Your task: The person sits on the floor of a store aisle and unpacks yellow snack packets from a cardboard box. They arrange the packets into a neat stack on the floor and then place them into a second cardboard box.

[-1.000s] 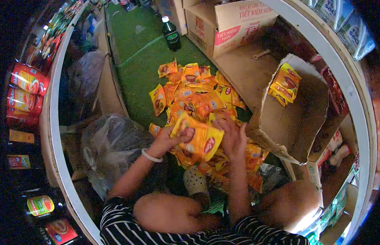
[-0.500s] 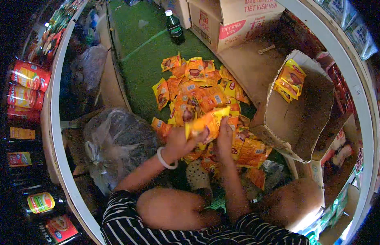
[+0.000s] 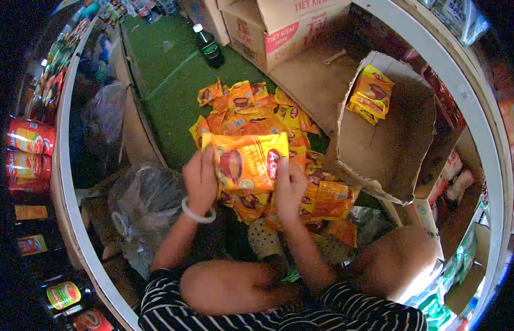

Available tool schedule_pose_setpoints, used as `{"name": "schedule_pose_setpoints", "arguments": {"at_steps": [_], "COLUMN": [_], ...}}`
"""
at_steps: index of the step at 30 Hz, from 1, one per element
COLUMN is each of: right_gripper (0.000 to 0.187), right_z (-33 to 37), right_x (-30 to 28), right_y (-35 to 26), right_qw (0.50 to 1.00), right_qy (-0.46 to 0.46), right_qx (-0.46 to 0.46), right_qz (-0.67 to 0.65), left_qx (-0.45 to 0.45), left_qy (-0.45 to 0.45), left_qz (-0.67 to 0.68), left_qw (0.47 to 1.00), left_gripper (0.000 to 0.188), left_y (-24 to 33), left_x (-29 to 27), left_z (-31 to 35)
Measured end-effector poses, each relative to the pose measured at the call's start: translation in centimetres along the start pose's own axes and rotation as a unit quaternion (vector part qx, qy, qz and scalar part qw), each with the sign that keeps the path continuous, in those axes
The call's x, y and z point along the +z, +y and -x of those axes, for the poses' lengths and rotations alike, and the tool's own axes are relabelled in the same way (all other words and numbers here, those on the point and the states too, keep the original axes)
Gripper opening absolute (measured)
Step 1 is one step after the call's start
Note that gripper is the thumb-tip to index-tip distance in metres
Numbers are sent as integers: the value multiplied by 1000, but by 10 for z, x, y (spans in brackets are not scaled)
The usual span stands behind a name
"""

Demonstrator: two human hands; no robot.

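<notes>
Between my two hands an orange and yellow food packet [image 3: 247, 161] is held up, its printed front toward me. My left hand [image 3: 200, 179], with a white bangle at the wrist, grips the packet's left end. The right end is pinched by my right hand [image 3: 290, 190]. Below and beyond lies a loose heap of similar packets [image 3: 257, 116] on the green floor covering [image 3: 157, 71]. An open cardboard box [image 3: 392, 160] to the right has several packets [image 3: 373, 91] stacked in its far left corner.
A dark bottle with a white cap [image 3: 209, 47] stands beyond the heap, near a large carton [image 3: 290, 36]. A clear plastic bag [image 3: 144, 204] sits left of my knees. Shelves with red cans [image 3: 30, 135] line the left. A perforated shoe [image 3: 262, 240] touches the heap's near edge.
The packet has turned from tilted to nearly level, with its front facing me. My hands have moved apart to its two ends. The whole view has shifted slightly.
</notes>
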State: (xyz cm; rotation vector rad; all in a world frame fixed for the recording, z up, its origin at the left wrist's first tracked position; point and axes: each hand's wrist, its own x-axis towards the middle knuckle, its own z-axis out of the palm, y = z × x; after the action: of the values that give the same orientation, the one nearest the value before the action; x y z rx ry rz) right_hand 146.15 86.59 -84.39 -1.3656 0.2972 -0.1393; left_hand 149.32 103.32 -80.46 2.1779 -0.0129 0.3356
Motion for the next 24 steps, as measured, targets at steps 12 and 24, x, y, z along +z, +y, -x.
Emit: {"name": "schedule_pose_setpoints", "arguments": {"at_steps": [12, 24], "right_gripper": [37, 31], "right_z": [-6, -30], "right_x": [-4, -49], "right_y": [-4, 38], "right_qw": [915, 966], "right_qy": [-130, -45], "right_qx": [197, 179], "right_qz": [-328, -183], "left_qx": [-143, -217], "left_qy": [-86, -402], "left_qz": [290, 224], "left_qw": [942, 861], "left_gripper": [34, 48], "left_y": [-27, -77], "left_x": [11, 84], "left_z": [29, -4]}}
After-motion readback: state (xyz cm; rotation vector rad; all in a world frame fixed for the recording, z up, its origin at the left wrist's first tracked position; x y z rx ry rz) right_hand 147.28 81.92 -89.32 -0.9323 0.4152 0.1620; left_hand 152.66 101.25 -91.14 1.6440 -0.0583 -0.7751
